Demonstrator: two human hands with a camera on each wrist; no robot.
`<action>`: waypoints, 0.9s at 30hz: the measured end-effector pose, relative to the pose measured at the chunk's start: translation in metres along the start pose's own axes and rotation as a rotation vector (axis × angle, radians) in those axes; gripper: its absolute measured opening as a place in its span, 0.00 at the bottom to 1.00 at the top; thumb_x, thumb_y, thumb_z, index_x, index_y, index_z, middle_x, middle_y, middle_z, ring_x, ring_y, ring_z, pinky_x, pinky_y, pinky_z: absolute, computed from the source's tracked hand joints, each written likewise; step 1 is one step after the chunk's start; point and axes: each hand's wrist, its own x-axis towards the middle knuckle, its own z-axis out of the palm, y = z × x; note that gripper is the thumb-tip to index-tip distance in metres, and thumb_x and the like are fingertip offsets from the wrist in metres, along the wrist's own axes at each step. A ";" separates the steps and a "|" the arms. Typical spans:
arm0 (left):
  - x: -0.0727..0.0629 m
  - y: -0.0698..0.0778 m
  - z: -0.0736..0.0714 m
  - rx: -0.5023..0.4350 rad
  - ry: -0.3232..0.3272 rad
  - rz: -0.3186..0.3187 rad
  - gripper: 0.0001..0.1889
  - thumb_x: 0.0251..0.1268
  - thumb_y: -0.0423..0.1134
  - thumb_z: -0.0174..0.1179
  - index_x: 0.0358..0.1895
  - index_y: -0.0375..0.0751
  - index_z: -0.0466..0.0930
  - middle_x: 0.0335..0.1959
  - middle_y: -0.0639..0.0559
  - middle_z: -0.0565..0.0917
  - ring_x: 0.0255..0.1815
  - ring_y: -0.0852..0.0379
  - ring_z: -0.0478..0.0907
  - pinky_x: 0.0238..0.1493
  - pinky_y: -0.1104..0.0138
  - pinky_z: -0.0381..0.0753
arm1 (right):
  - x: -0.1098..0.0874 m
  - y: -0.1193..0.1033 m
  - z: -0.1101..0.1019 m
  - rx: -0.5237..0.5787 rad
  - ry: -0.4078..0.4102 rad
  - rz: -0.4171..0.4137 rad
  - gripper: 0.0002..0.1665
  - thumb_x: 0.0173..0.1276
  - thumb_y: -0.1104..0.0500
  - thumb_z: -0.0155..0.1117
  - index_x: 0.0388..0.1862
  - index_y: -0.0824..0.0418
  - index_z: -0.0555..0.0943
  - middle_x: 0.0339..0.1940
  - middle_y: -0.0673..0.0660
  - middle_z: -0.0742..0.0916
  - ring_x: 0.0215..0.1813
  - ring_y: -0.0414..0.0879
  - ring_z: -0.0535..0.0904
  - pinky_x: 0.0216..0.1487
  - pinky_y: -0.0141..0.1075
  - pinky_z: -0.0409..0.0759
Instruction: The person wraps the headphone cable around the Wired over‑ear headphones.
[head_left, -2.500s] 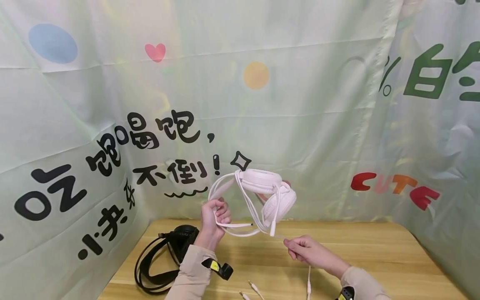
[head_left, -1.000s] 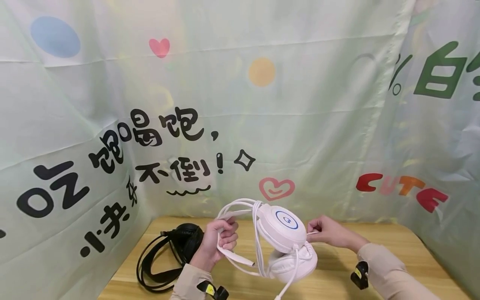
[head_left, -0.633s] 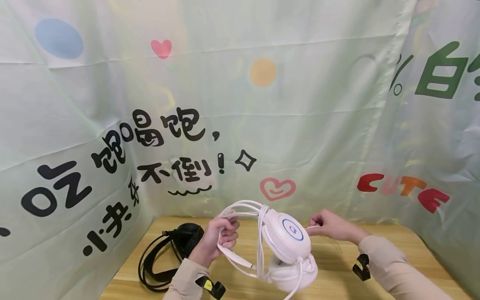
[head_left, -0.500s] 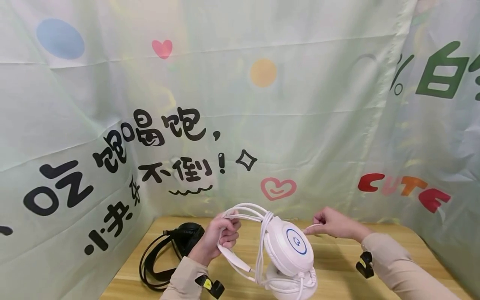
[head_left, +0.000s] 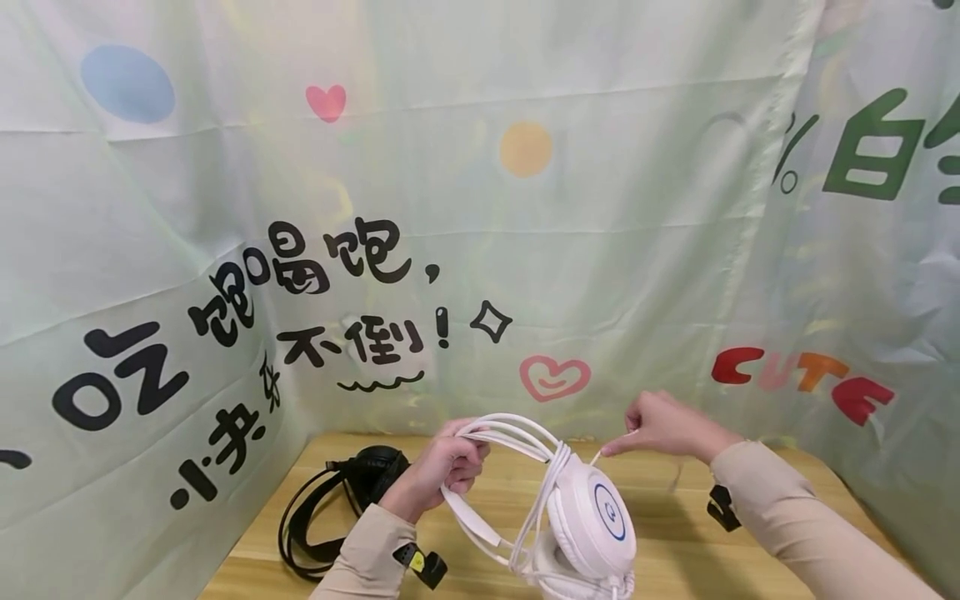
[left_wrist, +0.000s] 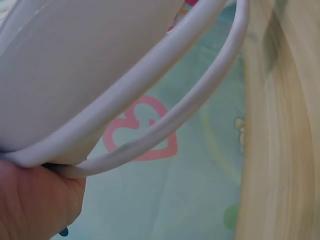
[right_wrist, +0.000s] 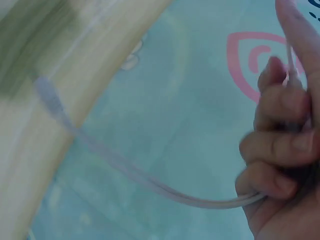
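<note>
My left hand (head_left: pixel 442 471) grips the headband of a pair of white headphones (head_left: pixel 596 521), holding them above the table with the ear cups hanging to the right. A blue ring logo marks the nearer cup. Strands of white cable (left_wrist: pixel 155 132) run along the headband and wrap around it beside that cup. To the upper right of the cups, my right hand (head_left: pixel 671 427) holds a stretch of the same cable. In the right wrist view, its fingers (right_wrist: pixel 277 147) curl round the cable, and a loose length with a blurred end piece (right_wrist: pixel 49 97) trails out to the left.
A black pair of headphones (head_left: pixel 378 473) with a looped black cable (head_left: pixel 288 533) lies at the table's left side, close to my left forearm. The wooden table (head_left: pixel 697 517) meets a printed cloth curtain (head_left: pixel 637 333) at its back and sides.
The white headphones have come down and turned, so the logo cup now faces me. My right hand has risen and moved right with the cable. Small plugs at the front left the view.
</note>
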 end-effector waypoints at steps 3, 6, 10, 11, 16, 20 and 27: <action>-0.001 0.000 -0.001 0.046 0.017 -0.009 0.08 0.58 0.23 0.46 0.36 0.41 0.66 0.16 0.59 0.56 0.12 0.66 0.52 0.13 0.73 0.53 | 0.001 -0.002 -0.004 -0.119 0.042 0.024 0.44 0.49 0.25 0.82 0.12 0.47 0.60 0.13 0.41 0.58 0.19 0.37 0.52 0.23 0.31 0.53; -0.002 -0.001 -0.002 0.093 0.034 -0.013 0.09 0.58 0.23 0.47 0.39 0.40 0.70 0.16 0.60 0.57 0.12 0.66 0.51 0.13 0.72 0.54 | 0.002 -0.004 -0.008 -0.178 0.060 0.032 0.45 0.47 0.23 0.81 0.12 0.47 0.60 0.14 0.42 0.58 0.19 0.37 0.53 0.24 0.32 0.53; -0.001 -0.001 -0.001 0.150 0.056 -0.016 0.11 0.56 0.23 0.47 0.38 0.41 0.72 0.15 0.59 0.58 0.12 0.65 0.51 0.13 0.72 0.54 | 0.004 -0.007 -0.013 -0.179 0.056 0.022 0.43 0.47 0.24 0.82 0.13 0.47 0.62 0.14 0.42 0.60 0.20 0.38 0.55 0.24 0.32 0.55; 0.000 -0.001 0.000 0.166 0.060 -0.022 0.11 0.55 0.23 0.47 0.38 0.40 0.71 0.15 0.59 0.58 0.12 0.65 0.51 0.13 0.72 0.54 | 0.005 -0.008 -0.014 -0.175 0.052 0.017 0.41 0.47 0.25 0.83 0.14 0.47 0.63 0.15 0.43 0.60 0.20 0.38 0.56 0.24 0.32 0.57; 0.002 0.003 0.004 0.252 0.083 -0.057 0.05 0.57 0.23 0.46 0.36 0.32 0.65 0.15 0.59 0.57 0.12 0.65 0.50 0.13 0.72 0.53 | 0.011 -0.015 -0.024 -0.130 0.010 -0.040 0.30 0.50 0.35 0.87 0.19 0.51 0.77 0.16 0.44 0.72 0.23 0.39 0.63 0.26 0.33 0.65; 0.004 0.005 0.005 0.347 0.116 -0.074 0.05 0.58 0.23 0.46 0.37 0.29 0.67 0.15 0.59 0.58 0.12 0.64 0.50 0.13 0.72 0.53 | 0.013 -0.022 -0.035 -0.079 -0.035 -0.078 0.23 0.53 0.42 0.88 0.25 0.54 0.83 0.20 0.46 0.81 0.24 0.39 0.68 0.28 0.32 0.70; 0.010 0.006 0.005 0.652 0.215 -0.005 0.06 0.55 0.25 0.50 0.29 0.40 0.70 0.18 0.57 0.63 0.15 0.60 0.56 0.18 0.70 0.60 | 0.014 -0.031 -0.047 -0.121 -0.035 -0.061 0.25 0.55 0.38 0.85 0.20 0.52 0.82 0.17 0.44 0.79 0.23 0.38 0.68 0.25 0.32 0.69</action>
